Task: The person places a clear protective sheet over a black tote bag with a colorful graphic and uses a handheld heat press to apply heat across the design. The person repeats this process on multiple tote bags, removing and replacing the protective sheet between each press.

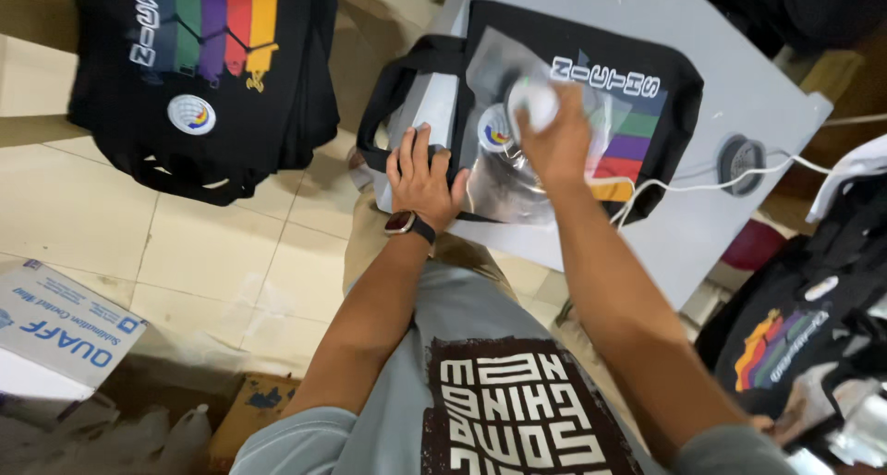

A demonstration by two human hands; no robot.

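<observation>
A black tote bag point(661, 73) with coloured stripes and a round badge lies flat on a grey table point(739, 105). A clear shiny plastic sheet point(504, 175) covers its left part. My left hand point(423, 181), with a watch at the wrist, presses flat on the bag's left edge near the handles point(393, 91). My right hand point(552, 140) is over the sheet and grips a small white round object point(534, 101) against it.
A stack of similar black printed bags point(203, 78) lies at upper left over the tiled floor point(212, 253). More bags point(795, 336) pile at right. A white cable point(711, 181) and a round grey disc point(742, 159) lie on the table. A white box point(55, 332) sits lower left.
</observation>
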